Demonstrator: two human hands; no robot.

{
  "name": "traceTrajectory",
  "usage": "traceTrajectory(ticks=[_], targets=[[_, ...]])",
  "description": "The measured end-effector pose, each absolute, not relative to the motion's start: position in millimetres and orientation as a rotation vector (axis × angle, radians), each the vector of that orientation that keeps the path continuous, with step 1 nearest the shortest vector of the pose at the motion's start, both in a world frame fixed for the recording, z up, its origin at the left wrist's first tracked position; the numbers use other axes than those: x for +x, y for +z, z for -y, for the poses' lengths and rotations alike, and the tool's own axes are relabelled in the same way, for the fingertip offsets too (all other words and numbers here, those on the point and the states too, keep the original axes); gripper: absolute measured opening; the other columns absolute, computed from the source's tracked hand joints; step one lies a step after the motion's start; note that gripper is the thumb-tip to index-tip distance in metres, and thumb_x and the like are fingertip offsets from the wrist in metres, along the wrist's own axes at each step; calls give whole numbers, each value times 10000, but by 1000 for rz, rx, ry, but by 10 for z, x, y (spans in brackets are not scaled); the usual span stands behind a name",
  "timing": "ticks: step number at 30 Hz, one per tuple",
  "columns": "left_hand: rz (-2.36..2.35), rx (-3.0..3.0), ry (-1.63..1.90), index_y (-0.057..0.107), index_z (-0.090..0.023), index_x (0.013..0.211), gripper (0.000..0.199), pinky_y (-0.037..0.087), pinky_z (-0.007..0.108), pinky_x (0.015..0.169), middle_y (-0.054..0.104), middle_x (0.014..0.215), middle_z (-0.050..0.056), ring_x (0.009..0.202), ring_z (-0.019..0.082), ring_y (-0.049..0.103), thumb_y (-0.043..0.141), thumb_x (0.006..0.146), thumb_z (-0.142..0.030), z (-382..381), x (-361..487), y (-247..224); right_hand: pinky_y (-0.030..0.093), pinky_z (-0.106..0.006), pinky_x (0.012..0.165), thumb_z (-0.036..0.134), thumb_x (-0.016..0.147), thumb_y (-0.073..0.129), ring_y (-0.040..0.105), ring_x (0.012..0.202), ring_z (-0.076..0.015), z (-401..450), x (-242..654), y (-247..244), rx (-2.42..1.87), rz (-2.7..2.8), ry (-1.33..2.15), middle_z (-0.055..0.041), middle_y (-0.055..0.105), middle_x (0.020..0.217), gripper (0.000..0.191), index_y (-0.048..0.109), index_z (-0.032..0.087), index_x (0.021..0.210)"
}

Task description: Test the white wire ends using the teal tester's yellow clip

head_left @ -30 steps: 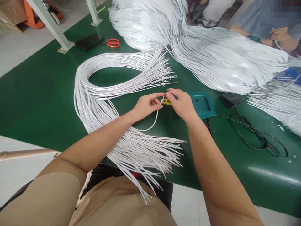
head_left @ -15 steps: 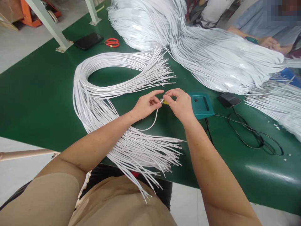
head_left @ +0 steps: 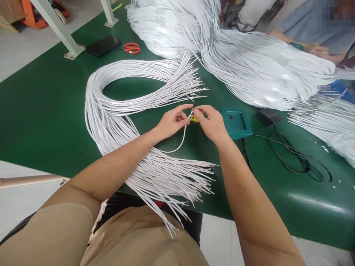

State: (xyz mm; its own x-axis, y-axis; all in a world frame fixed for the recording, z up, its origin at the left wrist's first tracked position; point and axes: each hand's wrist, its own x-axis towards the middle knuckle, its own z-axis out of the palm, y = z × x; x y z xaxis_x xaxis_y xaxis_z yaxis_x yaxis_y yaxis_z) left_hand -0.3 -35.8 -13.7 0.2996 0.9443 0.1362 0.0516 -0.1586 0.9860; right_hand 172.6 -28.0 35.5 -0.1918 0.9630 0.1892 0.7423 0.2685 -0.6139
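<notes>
Near the middle of the green table, my left hand (head_left: pixel 172 121) pinches a white cable (head_left: pixel 183 138) close to its end, and the cable curves down to the large bundle of white cables (head_left: pixel 111 94). My right hand (head_left: pixel 211 121) is closed at the tip of that same cable, its thumb and index finger pressed together. A yellow object (head_left: pixel 194 118) lies between and just below my hands, partly hidden by the fingers. The teal tray-like device (head_left: pixel 237 123) sits just right of my right hand.
A big pile of white cables (head_left: pixel 257 62) covers the back right. Red-handled scissors (head_left: pixel 131 48) and a black phone (head_left: pixel 103 45) lie at the back left, beside a metal post (head_left: pixel 59 29). A black box (head_left: pixel 269 117) and black cord (head_left: pixel 306 162) are at right. A person sits beyond.
The cable tip between my hands has tilted more upright and shows a little higher. My right hand has shifted slightly left and down. The view has moved slightly.
</notes>
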Motion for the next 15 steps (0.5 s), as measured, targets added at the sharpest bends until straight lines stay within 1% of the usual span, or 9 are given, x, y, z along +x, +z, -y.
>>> traceTrajectory(ticks=[2, 4, 7, 9, 11, 13, 15], targets=[[-956, 1511, 1041, 547, -209, 1299, 527, 495, 270, 778, 660, 792, 11, 741, 132, 638, 654, 786, -258, 361, -7, -127, 465, -333, 785, 297, 841, 521, 615, 901, -206, 289, 1694, 355, -1523, 2035, 575, -61, 692, 959, 165, 662, 212, 826], [-952, 1517, 1030, 571, -203, 1256, 480, 492, 264, 775, 662, 786, 10, 743, 129, 639, 652, 784, -250, 362, -10, -120, 464, -324, 770, 262, 822, 541, 617, 882, -199, 301, 1677, 354, -1488, 2073, 582, -54, 691, 954, 133, 649, 212, 763], [-959, 1495, 1017, 591, -194, 1193, 426, 492, 262, 772, 668, 776, 8, 736, 125, 642, 652, 773, -232, 362, -4, -120, 462, -328, 774, 198, 817, 522, 615, 871, -196, 307, 1690, 337, -1415, 2141, 461, -58, 689, 965, 150, 643, 210, 729], [-976, 1467, 1012, 598, -185, 1162, 413, 493, 265, 773, 673, 767, 6, 722, 120, 641, 654, 754, -203, 362, 7, -121, 452, -350, 818, 185, 837, 500, 608, 879, -205, 300, 1719, 320, -1355, 2249, 300, -63, 693, 967, 177, 659, 208, 762], [-990, 1414, 1000, 605, -167, 1136, 408, 497, 270, 761, 678, 751, 6, 697, 115, 636, 653, 731, -168, 364, 21, -114, 421, -388, 905, 195, 874, 471, 596, 898, -219, 292, 1753, 306, -1281, 2395, 92, -71, 695, 971, 214, 674, 204, 807], [-993, 1314, 969, 607, -145, 1120, 405, 500, 271, 719, 679, 727, 9, 664, 112, 628, 650, 717, -150, 367, 33, -97, 371, -420, 988, 211, 911, 434, 583, 917, -231, 291, 1784, 297, -1209, 2523, -91, -77, 693, 975, 257, 682, 202, 843], [-996, 1205, 937, 603, -125, 1108, 398, 497, 266, 672, 678, 701, 13, 634, 111, 619, 648, 712, -146, 366, 40, -79, 333, -438, 1032, 218, 927, 411, 574, 954, -241, 292, 1815, 291, -1178, 2585, -196, -81, 689, 1009, 276, 684, 207, 880]])
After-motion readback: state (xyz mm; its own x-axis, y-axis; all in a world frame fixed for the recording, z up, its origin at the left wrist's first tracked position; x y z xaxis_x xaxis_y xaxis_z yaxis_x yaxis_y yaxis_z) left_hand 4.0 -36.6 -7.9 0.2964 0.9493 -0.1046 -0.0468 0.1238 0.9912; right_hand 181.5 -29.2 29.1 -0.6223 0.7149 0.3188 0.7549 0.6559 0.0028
